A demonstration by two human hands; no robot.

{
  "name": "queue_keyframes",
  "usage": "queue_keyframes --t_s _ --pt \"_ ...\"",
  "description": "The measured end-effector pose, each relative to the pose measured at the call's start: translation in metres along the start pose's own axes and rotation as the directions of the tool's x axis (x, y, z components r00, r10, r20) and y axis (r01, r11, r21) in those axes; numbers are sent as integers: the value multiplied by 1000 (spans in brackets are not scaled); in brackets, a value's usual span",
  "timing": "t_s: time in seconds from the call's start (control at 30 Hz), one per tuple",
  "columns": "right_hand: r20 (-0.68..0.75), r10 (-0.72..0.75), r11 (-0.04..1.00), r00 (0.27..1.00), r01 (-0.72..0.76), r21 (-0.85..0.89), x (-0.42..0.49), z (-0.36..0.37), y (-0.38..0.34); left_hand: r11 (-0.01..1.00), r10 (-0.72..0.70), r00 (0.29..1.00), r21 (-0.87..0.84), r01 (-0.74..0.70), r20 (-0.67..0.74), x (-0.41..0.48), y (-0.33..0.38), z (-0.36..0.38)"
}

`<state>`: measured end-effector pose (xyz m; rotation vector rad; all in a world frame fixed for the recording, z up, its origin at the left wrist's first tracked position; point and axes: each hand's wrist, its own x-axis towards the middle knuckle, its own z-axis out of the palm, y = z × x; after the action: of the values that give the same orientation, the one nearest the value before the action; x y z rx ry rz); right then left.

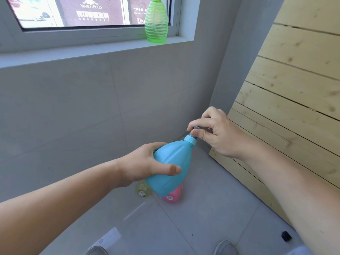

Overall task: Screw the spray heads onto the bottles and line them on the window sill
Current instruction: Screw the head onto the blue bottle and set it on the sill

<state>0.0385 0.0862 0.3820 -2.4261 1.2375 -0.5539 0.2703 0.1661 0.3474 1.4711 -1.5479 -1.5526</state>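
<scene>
Left hand (145,162): grips blue bottle (173,162), tilted, contents unseen.
Yellow bottle (142,190), pink bottle (173,196): floor (211,199), below that hand.
Right hand (217,133): pinches spray head (196,128) at bottle neck.
Green bottle (156,23): sill (92,50), well above.
Planks (294,89): beside right hand.

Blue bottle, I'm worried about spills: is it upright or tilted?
Tilted: the left hand grips the blue bottle, neck slanting up toward the right hand pinching its spray head.

We are looking at a pale grey window sill (92,50) carrying one ribbed translucent green plastic bottle (156,24), standing upright near its right end. Below, the grey tiled floor (211,208) is bearing a pink plastic bottle (173,196), a pale yellow bottle (142,190) close by, and a small black object (286,236).
</scene>
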Motion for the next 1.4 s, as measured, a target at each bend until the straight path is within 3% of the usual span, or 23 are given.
queue_keyframes --t_s 0.1,0.2,0.27,0.57,0.73,1.03,1.27,1.4 --pt "-13 -21 998 1000 22 63 0 2 1 1000 0 1000 -19 0 2 0 -1 -2" --pt "73 34 949 997 -56 311 -1 3 3 1000 1 1000 -29 0 20 -2 -3 -2" --pt "98 59 924 993 -91 372 -3 5 6 1000 5 1000 -18 -5 22 -3 -3 -1" --pt "203 117 926 972 -181 333 -1 9 3 983 66 996 177 -56 -52 0 -5 3" --pt "295 117 972 948 -171 161 -5 3 1 967 103 988 245 -73 -113 3 -8 2" --pt "410 158 912 898 -292 288 -8 -4 6 883 199 977 447 -146 -74 6 -12 2" --pt "439 237 786 866 -437 437 -7 -1 4 887 189 980 438 -145 -58 6 -12 1" --pt "532 246 563 810 -566 602 -6 -4 8 914 169 983 384 -128 -77 6 -10 -3"
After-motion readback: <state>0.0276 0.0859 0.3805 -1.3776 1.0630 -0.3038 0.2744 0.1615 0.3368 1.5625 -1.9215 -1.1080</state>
